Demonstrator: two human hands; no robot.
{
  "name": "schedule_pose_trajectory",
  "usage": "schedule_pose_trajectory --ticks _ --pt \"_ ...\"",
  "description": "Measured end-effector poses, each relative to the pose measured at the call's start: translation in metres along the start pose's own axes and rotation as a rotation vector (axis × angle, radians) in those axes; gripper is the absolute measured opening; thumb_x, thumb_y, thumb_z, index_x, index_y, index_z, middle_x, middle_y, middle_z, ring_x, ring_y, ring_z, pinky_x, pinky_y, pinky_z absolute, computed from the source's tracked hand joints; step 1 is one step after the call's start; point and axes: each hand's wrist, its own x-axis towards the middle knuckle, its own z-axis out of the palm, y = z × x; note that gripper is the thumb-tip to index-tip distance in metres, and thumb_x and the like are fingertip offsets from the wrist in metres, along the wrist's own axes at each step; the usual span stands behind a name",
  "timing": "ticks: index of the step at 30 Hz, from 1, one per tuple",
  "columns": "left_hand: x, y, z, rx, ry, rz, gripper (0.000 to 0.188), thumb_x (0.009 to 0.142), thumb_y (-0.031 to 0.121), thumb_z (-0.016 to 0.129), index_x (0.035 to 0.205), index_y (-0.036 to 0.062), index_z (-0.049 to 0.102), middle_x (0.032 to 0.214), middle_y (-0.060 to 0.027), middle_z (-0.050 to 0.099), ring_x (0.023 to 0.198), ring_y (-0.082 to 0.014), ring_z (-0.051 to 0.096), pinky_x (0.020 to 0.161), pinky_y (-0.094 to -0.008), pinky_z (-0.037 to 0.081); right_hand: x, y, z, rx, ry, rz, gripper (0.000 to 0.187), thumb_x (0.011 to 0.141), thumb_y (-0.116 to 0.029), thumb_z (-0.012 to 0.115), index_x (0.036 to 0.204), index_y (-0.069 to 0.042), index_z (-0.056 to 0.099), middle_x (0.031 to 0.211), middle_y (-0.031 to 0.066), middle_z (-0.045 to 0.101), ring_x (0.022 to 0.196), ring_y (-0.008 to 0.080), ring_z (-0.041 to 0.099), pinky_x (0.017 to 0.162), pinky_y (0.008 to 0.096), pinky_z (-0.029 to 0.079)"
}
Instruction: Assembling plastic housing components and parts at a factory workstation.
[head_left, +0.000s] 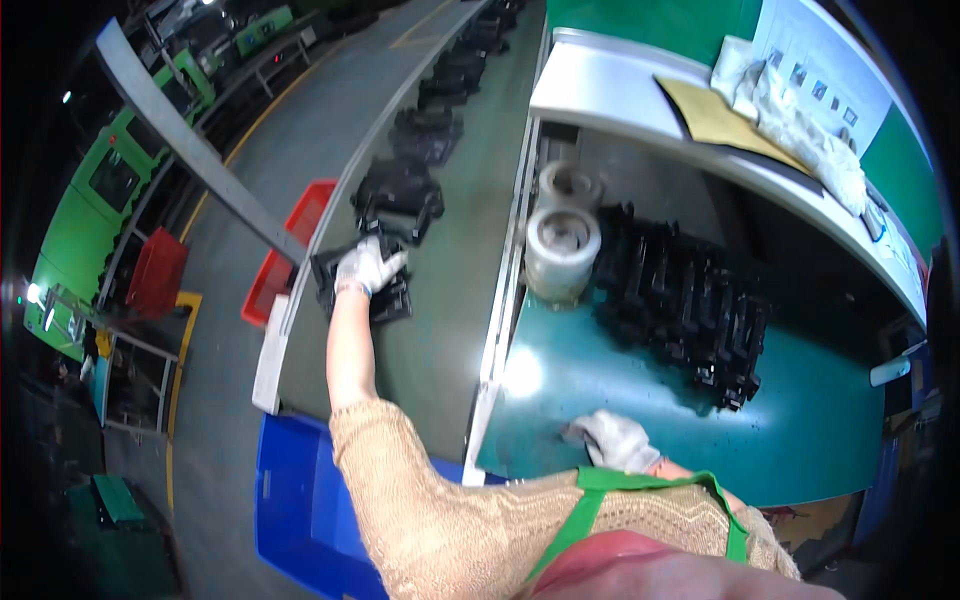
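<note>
Grey-green and long, the rubber conveyor belt [455, 240] runs away from the person, carrying a line of black moulded plastic frame parts [400, 190] one behind another. Beside it on the right stands the teal-topped bench [620, 400], under a curved white shelf [620, 90] that holds a tan cardboard sheet [715, 115] and crumpled white cloth gloves [800, 125]. On the bench a dense row of the same black plastic parts [690, 310] leans together, and two rolls of clear packing tape [560, 245] stand stacked near the belt's edge. A blue plastic crate [300, 500] sits below the person's left arm; red plastic crates [290, 250] lie on the floor beyond the belt.

The left hand [368, 268], in a white cotton glove, is stretched far out and its fingers are closed over the top of the nearest black plastic frame part [365, 290] on the belt. The right hand [615, 440], also gloved, rests flat on the bench with fingers loosely spread, holding nothing.

The reach looks long, and I judge the grip shallow: the part could slip from the glove and drop back on the belt or catch its neighbour. The tape rolls and the raised metal belt rail [505, 290] stand between belt and bench, so a low carry might knock them.
</note>
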Motion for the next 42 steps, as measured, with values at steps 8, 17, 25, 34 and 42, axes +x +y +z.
schedule_pose_trajectory --ticks 8,17,25,34,42 --pt "-0.043 0.027 -0.013 -0.097 -0.168 -0.173 0.105 0.081 0.08 0.056 0.148 -0.0004 0.046 0.144 -0.0281 0.056 0.136 -0.0404 0.053 0.114 -0.0459 0.04 -0.006 0.011 -0.003 0.039 -0.059 0.104 0.018 0.096 -0.023 0.061 0.111 -0.019 0.07 0.088 0.0142 0.066 0.081 0.0382 0.066 0.069 0.0477 0.053" --pt "-0.204 0.159 -0.073 -0.618 -0.151 -0.084 0.057 0.092 0.053 0.062 0.125 0.0065 0.065 0.123 -0.0284 0.064 0.113 -0.0352 0.066 0.095 -0.0432 0.053 -0.034 0.053 0.034 0.364 0.202 0.155 0.047 0.096 -0.016 0.067 0.136 0.004 0.051 0.119 0.0216 0.063 0.109 0.0316 0.067 0.097 0.0402 0.053" --pt "-0.323 0.282 0.022 -1.057 -0.028 -0.207 0.081 0.091 0.064 0.064 0.13 -0.0059 0.05 0.119 -0.0275 0.066 0.116 -0.0344 0.064 0.1 -0.0411 0.049 -0.067 0.041 -0.005 0.778 0.508 0.312 0.038 0.096 -0.01 0.073 0.122 -0.002 0.047 0.116 0.0078 0.049 0.106 0.0162 0.047 0.097 0.0301 0.04" --pt "-0.331 0.339 0.039 -0.355 0.338 0.708 0.014 0.095 0.018 0.054 0.104 0.0081 0.059 0.085 -0.0145 0.054 0.083 -0.03 0.064 0.068 -0.0437 0.054 -0.153 0.118 -0.041 0.943 0.713 0.46 0.041 0.092 -0.006 0.074 0.123 -0.004 0.049 0.114 0.0105 0.056 0.1 0.0184 0.057 0.085 0.0331 0.05" --pt "-0.25 0.293 0.062 -0.306 -0.145 0.269 0.038 0.097 0.04 0.056 0.117 0.011 0.071 0.123 -0.017 0.069 0.116 -0.0341 0.065 0.099 -0.0441 0.051 -0.161 0.116 -0.031 0.822 0.745 0.493 0.029 0.097 -0.012 0.07 0.119 -0.01 0.051 0.103 0.0005 0.055 0.087 0.009 0.052 0.064 0.0268 0.047"
